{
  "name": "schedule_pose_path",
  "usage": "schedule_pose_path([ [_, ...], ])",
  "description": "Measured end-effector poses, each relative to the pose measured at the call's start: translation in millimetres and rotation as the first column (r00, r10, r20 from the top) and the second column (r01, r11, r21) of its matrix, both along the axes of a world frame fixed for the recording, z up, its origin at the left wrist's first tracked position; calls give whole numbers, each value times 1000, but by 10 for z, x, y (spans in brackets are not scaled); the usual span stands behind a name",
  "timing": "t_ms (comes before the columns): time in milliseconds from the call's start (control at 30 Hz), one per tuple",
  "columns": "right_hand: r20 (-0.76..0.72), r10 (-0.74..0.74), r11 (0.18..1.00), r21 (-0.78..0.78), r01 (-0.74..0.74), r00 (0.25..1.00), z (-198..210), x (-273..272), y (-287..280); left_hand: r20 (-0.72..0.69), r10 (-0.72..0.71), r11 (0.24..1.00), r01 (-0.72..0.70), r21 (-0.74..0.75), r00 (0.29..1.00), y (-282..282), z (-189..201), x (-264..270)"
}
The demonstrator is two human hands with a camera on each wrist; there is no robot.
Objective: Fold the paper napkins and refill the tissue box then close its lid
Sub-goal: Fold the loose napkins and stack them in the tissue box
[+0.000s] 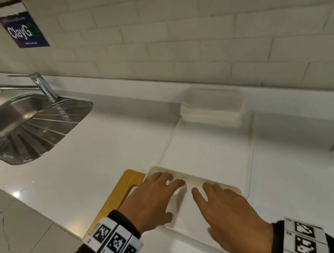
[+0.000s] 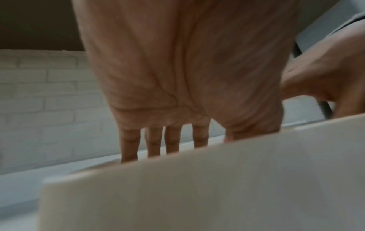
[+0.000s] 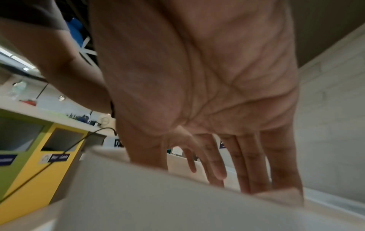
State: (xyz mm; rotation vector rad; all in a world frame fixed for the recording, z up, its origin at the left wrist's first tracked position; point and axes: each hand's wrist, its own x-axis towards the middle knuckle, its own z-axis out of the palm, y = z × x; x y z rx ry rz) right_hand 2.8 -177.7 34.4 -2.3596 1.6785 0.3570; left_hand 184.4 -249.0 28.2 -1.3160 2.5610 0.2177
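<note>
Desk (image 1: 100,160): white, glossy; it carries all we list, and both our hands work at its near edge.

Sink (image 1: 21,127): stainless steel, set into the desk well beyond and to the left of our fingers, a tap (image 1: 43,85) standing at its back.

Sheet (image 1: 210,152): a large white flat sheet on the desk, stretching from just beyond our fingers to the far stack.

Tissue box (image 1: 201,227): white, open-topped, directly under both hands. In the left wrist view its near wall (image 2: 197,187) fills the lower frame.

Lid (image 1: 127,184): wooden, with a slot, lying flat on the desk just left of our left hand and partly under the box's side.

Napkin stack (image 1: 212,109): white paper napkins, piled well beyond our fingers by the wall.

Left hand (image 1: 152,200): flat, fingers (image 2: 171,140) straight and spread, reaching down into the box past its rim. It grips nothing.

Right hand (image 1: 228,211): flat beside the left, fingers (image 3: 254,164) straight and close together, pressing into the box on white paper (image 1: 188,212). It holds nothing that we can see.
</note>
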Motion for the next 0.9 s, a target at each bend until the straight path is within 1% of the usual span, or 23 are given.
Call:
schedule_pose_path([
  [67,29,48,999,4,-48,998,-87,-85,12,4,20,995,-21,96,1000,-74,-31,5],
  [133,97,26,996,82,-34,995,-100,-133,-21,32,38,982,-43,182,999,-142,-62,31],
  [200,119,-8,990,138,-8,993,-103,-146,-72,58,40,973,-52,223,998,-176,-67,53],
  [233,111,-10,989,145,-6,994,-101,-146,-94,62,32,979,-44,200,998,-167,-52,60],
  [267,99,-1,991,134,-13,995,-93,-142,-105,55,17,991,-24,129,998,-145,-24,66],
  [333,79,38,996,76,-44,996,-67,-135,-105,14,-23,994,24,-103,1000,-63,75,89],
  [367,86,51,998,36,-54,995,-45,-139,-98,-15,-33,983,30,-182,999,-15,136,70],
  [400,107,64,998,-5,-64,992,-5,-146,-81,-58,-40,976,26,-215,998,31,176,45],
  [433,139,77,997,-43,-71,987,49,-167,-53,-80,-35,982,20,-186,996,72,201,11],
  [467,183,93,994,-76,-80,979,118,-208,-11,-72,-23,993,15,-116,997,109,210,-47],
  [500,237,111,990,-107,-88,965,185,-274,38,-69,9,1000,-9,-11,998,139,196,-107],
  [533,295,118,988,-133,-82,948,244,-373,93,-53,2,999,0,44,999,137,146,-138],
  [567,360,109,988,-145,-60,927,288,-510,145,-36,-17,998,19,59,999,106,66,-138],
  [600,427,86,989,-144,-26,900,321,-701,193,-34,-23,997,26,72,999,74,14,-119],
  [633,488,40,992,-127,26,872,332,-953,217,-46,7,996,-3,89,999,17,-14,-83],
  [667,527,-25,991,-100,91,850,317,-1270,222,-34,76,992,-72,107,996,-41,-18,-54],
  [700,533,-103,984,-69,165,840,271,-1644,193,-34,121,989,-117,94,992,-73,-15,-39],
  [733,507,-193,968,-44,249,840,200,-2059,146,-71,141,990,-140,20,988,-91,13,-48],
  [767,447,-294,940,-25,341,844,114,-2487,88,-178,166,985,-172,-21,970,-78,69,-110],
  [800,354,-398,903,-11,429,846,19,-2896,36,-260,205,977,-212,3,944,-25,201,-272],
  [833,235,-488,864,-9,503,841,-79,-3261,-6,-325,187,978,-207,-28,927,81,381,-534],
  [900,10,-590,807,-33,590,808,-258,-3804,-43,-416,125,981,-175,-85,901,263,660,-1165],
])
